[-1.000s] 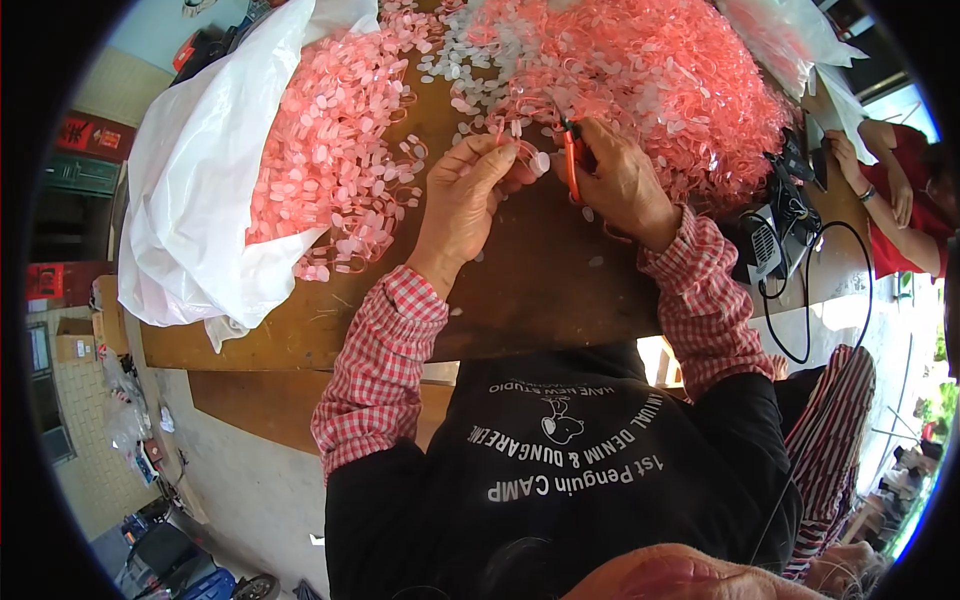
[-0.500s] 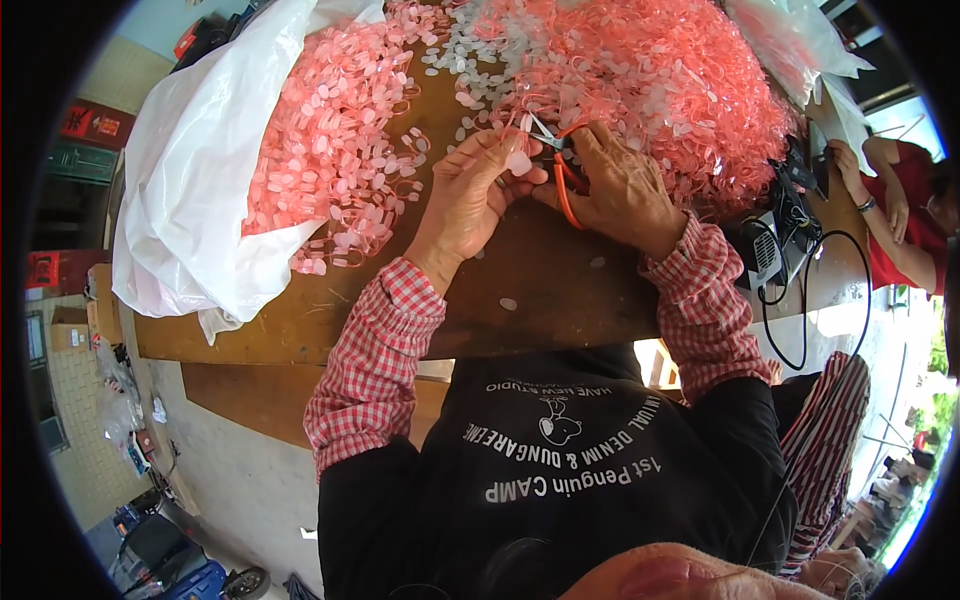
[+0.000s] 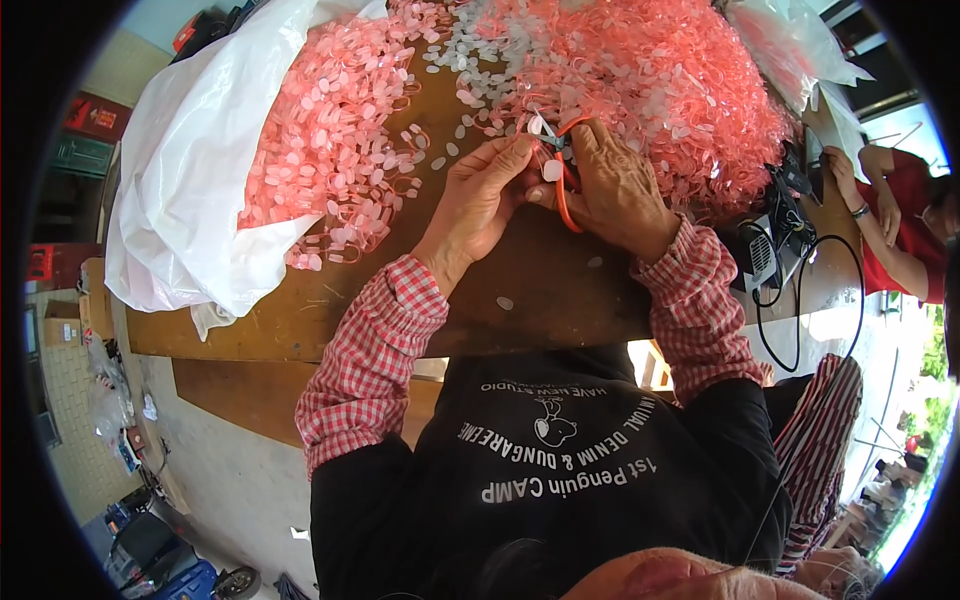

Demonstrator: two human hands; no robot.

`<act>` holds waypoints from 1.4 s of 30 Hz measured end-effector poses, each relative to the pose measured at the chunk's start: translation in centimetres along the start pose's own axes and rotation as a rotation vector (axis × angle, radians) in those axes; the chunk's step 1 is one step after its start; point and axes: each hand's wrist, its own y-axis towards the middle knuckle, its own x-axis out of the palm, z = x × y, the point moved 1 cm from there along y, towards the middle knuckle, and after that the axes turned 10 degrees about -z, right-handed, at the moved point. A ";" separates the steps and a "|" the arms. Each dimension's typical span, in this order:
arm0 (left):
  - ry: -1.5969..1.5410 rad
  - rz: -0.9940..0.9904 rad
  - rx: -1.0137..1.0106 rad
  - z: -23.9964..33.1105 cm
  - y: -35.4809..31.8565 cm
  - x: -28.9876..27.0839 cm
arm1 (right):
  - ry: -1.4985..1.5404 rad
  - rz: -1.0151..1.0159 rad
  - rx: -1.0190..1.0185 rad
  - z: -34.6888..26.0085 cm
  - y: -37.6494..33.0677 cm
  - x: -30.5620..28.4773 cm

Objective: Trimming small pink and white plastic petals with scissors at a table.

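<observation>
At the left end of the brown surface (image 3: 560,310): one white sack (image 3: 190,180), its mouth slumped open, limp and creased.

Next, spilling from it: one pile of pink pieces (image 3: 330,130), thin loops with pale oval tabs, glossy, loosely tangled.

Beyond, toward the middle: scattered clear ovals (image 3: 480,50), flat and frosted.

Left hand (image 3: 475,205), one: thumb and fingers pinched together on a pink piece (image 3: 551,170), held up over the surface between both hands. Handling, as I judge it from here: next to no weight; springy in the loop, stiffer at the tab; smooth enough to slip; unlikely to shatter, though the thin strand might bend or snag. Best taken at the loop, close to the tab, clear of the blades. Looks: translucent pink, with a whitish rounded tab hanging below the fingertips; the rest hidden by the hand.

Scissors, one pair (image 3: 563,200): orange handles, short metal blades at the pink piece; whether they have closed on it, I cannot tell.

Right hand (image 3: 620,185), one: wrapped around the scissors' handles.

Behind and right: one large pink heap (image 3: 640,80), same stuff, densely matted.

Far right: one grey boxy device (image 3: 762,255), black cables alongside.
</observation>
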 end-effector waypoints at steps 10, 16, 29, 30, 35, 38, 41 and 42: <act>0.079 0.027 -0.036 -0.1 0.1 -0.3 | -0.124 0.015 0.093 -0.6 -0.3 0.4; 0.027 -0.002 -0.028 -0.3 0.0 0.0 | -0.149 0.126 0.075 -0.9 0.0 0.0; 0.095 0.113 -0.040 -0.4 0.2 -0.5 | -0.159 0.020 0.114 -0.2 -0.5 0.9; 0.095 0.113 -0.039 -0.4 0.1 -0.5 | -0.159 0.020 0.114 -0.3 -0.5 0.8; 0.037 0.083 -0.103 -0.4 0.1 -0.9 | -0.115 -0.026 0.149 -0.4 -0.6 0.7; 0.034 0.102 -0.119 -0.2 -0.2 -0.8 | -0.127 -0.029 0.160 -0.4 -0.6 0.7; 0.055 0.103 -0.098 0.1 -0.1 -0.9 | -0.131 -0.053 0.169 -0.2 -0.6 0.6; 0.057 0.105 -0.096 0.1 -0.3 -0.7 | -0.130 -0.053 0.166 -0.2 -0.6 0.5</act>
